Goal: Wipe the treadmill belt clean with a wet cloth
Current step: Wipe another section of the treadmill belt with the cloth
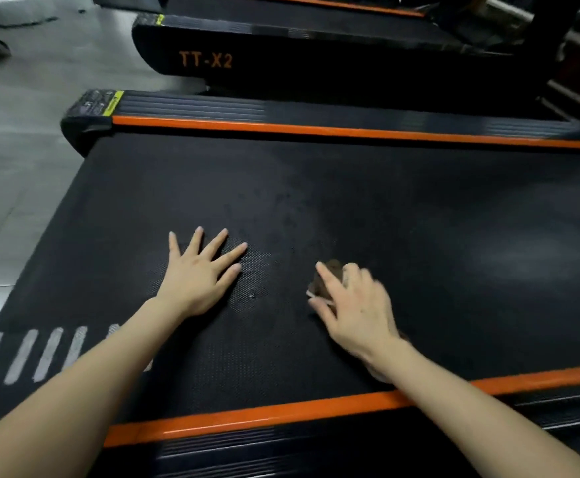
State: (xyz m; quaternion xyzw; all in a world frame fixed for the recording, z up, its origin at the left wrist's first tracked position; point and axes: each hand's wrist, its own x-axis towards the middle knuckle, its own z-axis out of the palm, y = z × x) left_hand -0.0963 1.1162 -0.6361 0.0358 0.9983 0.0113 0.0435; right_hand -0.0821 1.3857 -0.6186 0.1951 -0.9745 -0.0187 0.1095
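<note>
On dimpled black treadmill belt (419, 219), left hand (197, 281) splayed flat, right hand (357, 308) gripping crumpled brown cloth (330, 276)

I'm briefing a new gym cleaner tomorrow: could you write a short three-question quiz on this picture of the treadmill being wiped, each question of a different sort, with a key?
1. True or false: the left hand lies flat on the treadmill belt with its fingers spread.
2. Which hand grips the brown cloth? A: the left hand. B: the right hand. C: neither hand.
3. Fill in: the orange lettering on the neighbouring treadmill reads ____.

Key: 1 true; 2 B; 3 TT-X2.
</note>
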